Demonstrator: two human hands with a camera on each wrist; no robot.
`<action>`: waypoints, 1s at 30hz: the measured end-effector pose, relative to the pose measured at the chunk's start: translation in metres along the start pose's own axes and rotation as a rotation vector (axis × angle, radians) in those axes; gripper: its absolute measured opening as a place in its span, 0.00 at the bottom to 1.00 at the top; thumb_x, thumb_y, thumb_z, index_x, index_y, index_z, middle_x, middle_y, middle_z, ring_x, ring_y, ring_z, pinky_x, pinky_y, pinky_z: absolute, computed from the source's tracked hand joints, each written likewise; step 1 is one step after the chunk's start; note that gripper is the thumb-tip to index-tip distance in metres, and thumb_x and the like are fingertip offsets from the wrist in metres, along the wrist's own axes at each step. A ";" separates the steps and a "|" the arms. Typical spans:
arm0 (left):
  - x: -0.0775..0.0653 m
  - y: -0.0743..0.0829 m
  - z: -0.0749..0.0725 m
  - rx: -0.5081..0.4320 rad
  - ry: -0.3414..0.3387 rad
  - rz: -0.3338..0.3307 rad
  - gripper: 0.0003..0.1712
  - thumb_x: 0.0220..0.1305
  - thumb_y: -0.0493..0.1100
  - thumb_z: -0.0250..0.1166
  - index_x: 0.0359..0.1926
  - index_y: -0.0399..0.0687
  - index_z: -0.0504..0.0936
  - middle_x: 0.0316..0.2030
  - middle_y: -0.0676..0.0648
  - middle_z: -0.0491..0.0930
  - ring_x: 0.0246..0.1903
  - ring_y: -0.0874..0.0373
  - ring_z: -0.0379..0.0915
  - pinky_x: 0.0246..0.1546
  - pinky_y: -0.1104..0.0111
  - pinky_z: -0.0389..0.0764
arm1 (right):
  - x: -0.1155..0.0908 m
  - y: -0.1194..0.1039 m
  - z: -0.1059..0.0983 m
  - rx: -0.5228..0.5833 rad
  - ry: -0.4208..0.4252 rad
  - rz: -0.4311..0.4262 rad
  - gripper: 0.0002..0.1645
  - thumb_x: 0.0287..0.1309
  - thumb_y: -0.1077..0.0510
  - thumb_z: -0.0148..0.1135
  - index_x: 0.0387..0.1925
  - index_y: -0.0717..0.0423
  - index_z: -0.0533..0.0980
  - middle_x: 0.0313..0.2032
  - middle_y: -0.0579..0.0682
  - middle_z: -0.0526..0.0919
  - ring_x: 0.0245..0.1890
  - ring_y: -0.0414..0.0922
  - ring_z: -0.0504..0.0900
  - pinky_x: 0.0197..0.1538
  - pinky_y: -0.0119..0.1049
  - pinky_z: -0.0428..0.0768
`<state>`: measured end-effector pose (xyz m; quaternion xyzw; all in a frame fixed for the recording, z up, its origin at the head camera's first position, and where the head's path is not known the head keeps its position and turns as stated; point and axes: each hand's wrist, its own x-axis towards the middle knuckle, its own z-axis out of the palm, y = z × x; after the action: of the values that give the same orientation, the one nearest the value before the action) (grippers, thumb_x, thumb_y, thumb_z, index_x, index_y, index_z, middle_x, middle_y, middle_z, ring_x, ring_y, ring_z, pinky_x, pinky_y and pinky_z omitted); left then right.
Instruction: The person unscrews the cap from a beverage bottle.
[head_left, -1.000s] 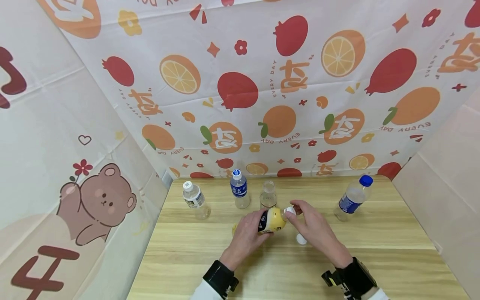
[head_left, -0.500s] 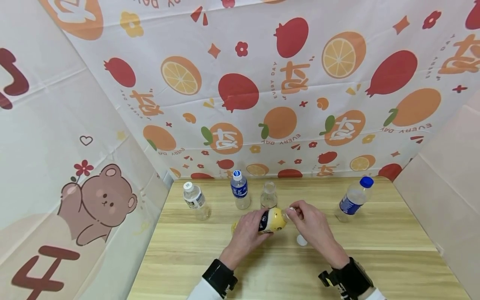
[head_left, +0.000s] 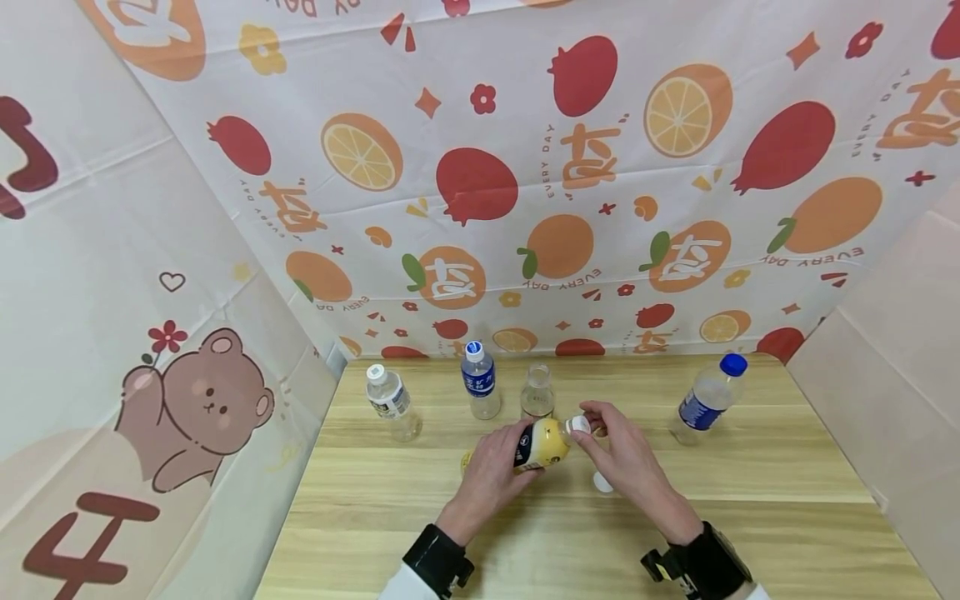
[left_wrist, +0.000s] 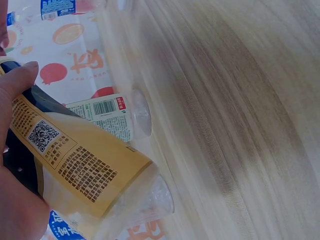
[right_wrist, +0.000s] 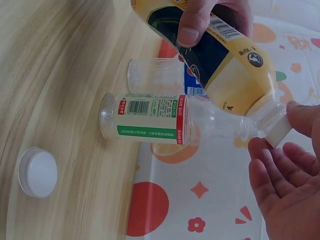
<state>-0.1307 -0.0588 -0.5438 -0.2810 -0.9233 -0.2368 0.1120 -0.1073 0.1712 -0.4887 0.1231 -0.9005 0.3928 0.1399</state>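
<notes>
My left hand (head_left: 491,462) grips the body of a yellow plastic bottle with a dark label band (head_left: 542,444), tilted so its neck points right. At that neck, my right hand (head_left: 630,457) pinches a white cap (right_wrist: 279,131) between thumb and fingers. The right wrist view has the cap over the mouth of the bottle, slightly askew. Just behind stands a clear uncapped bottle (right_wrist: 150,117) with a green and red label. A second white cap (head_left: 602,482) lies on the table below my right hand.
On the wooden table (head_left: 780,525), a clear white-capped bottle (head_left: 390,403) stands at left and a blue-labelled bottle (head_left: 480,383) at back centre. A blue-capped bottle (head_left: 707,400) stands at right. A fruit-printed cloth (head_left: 480,275) hangs behind the table.
My right fingers have turned about the cap at the neck: more closed over it half a second ago, now opened out with the white cap showing. The yellow bottle stays nearly in place.
</notes>
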 end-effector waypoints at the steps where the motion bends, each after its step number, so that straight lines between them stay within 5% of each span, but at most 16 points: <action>1: 0.000 0.000 0.000 -0.001 0.001 0.001 0.50 0.52 0.53 0.83 0.71 0.44 0.69 0.55 0.47 0.82 0.53 0.53 0.80 0.58 0.57 0.81 | -0.001 0.000 0.000 0.003 0.002 -0.005 0.25 0.64 0.60 0.72 0.59 0.65 0.75 0.45 0.51 0.84 0.44 0.45 0.83 0.45 0.44 0.85; 17: -0.002 -0.003 0.000 0.000 0.018 0.016 0.50 0.51 0.53 0.83 0.70 0.44 0.70 0.55 0.47 0.82 0.52 0.54 0.80 0.57 0.57 0.81 | -0.003 0.004 -0.003 0.020 -0.013 -0.124 0.29 0.58 0.70 0.73 0.60 0.66 0.74 0.51 0.57 0.84 0.48 0.51 0.85 0.50 0.50 0.86; 23: -0.002 -0.002 0.000 -0.005 0.031 0.036 0.49 0.50 0.52 0.84 0.69 0.43 0.70 0.55 0.47 0.82 0.52 0.54 0.80 0.57 0.57 0.82 | -0.002 0.003 -0.005 0.044 -0.060 0.019 0.31 0.66 0.53 0.71 0.64 0.63 0.73 0.53 0.55 0.82 0.50 0.50 0.85 0.52 0.49 0.85; 26: -0.001 -0.002 0.000 -0.004 0.037 0.045 0.49 0.50 0.52 0.84 0.69 0.44 0.70 0.54 0.47 0.82 0.52 0.54 0.80 0.56 0.57 0.82 | 0.000 0.001 -0.006 -0.008 -0.044 0.089 0.31 0.67 0.43 0.68 0.61 0.59 0.77 0.45 0.47 0.84 0.44 0.43 0.84 0.46 0.43 0.86; 30: -0.002 -0.001 0.000 0.004 0.031 0.046 0.49 0.51 0.53 0.83 0.69 0.44 0.70 0.55 0.47 0.82 0.52 0.54 0.80 0.57 0.58 0.82 | 0.002 0.000 -0.005 -0.076 -0.011 0.068 0.23 0.66 0.42 0.69 0.49 0.56 0.84 0.32 0.38 0.82 0.32 0.35 0.80 0.35 0.33 0.82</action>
<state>-0.1299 -0.0608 -0.5449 -0.2981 -0.9152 -0.2365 0.1323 -0.1083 0.1747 -0.4844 0.0892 -0.9192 0.3623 0.1259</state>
